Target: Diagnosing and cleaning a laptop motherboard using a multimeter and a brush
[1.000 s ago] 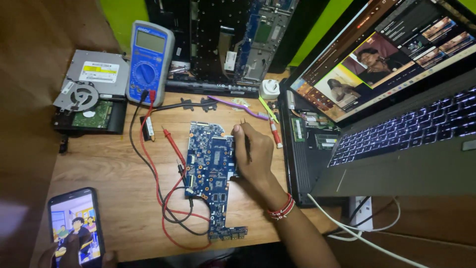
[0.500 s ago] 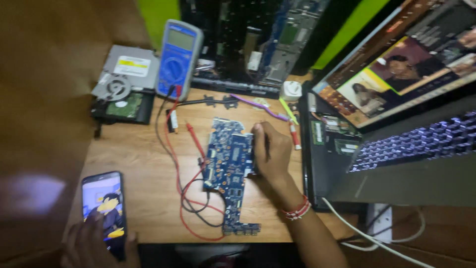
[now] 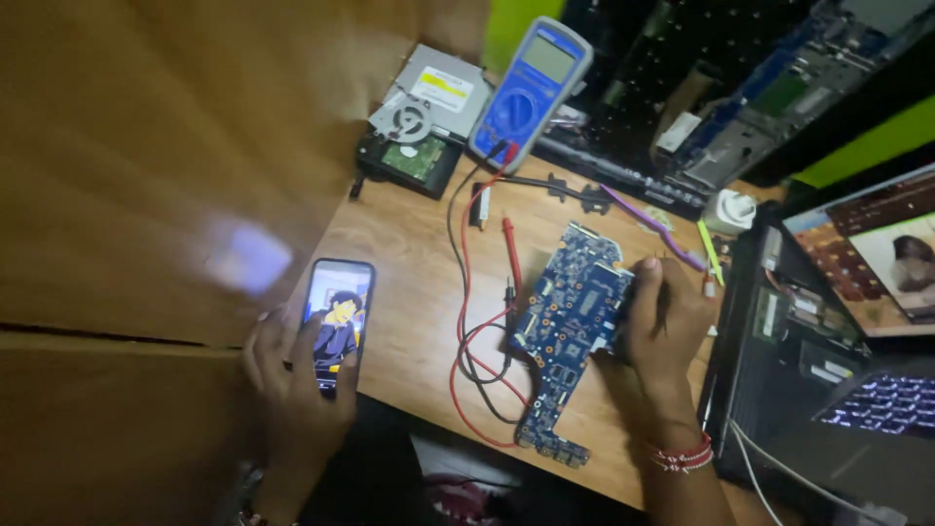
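A blue circuit board [image 3: 570,326] lies on the wooden desk [image 3: 419,292]. My right hand [image 3: 662,326] rests on the board's right edge, fingers curled around a thin dark tool held over it. My left hand [image 3: 292,380] holds a smartphone [image 3: 336,317] with a lit screen at the desk's left front edge, thumb on the glass. Red and black test leads [image 3: 477,341] loop between the phone and the board.
A blue multimeter [image 3: 531,88] leans at the back beside a disc drive [image 3: 429,93] and a bare hard drive [image 3: 414,161]. An open laptop [image 3: 857,321] with its base opened stands at the right. Dismantled laptop parts [image 3: 740,107] lie behind. A wooden panel [image 3: 146,195] fills the left.
The view has swung left and tilted. My left hand has raised the phone higher along the desk's left edge. My right hand stays on the board.
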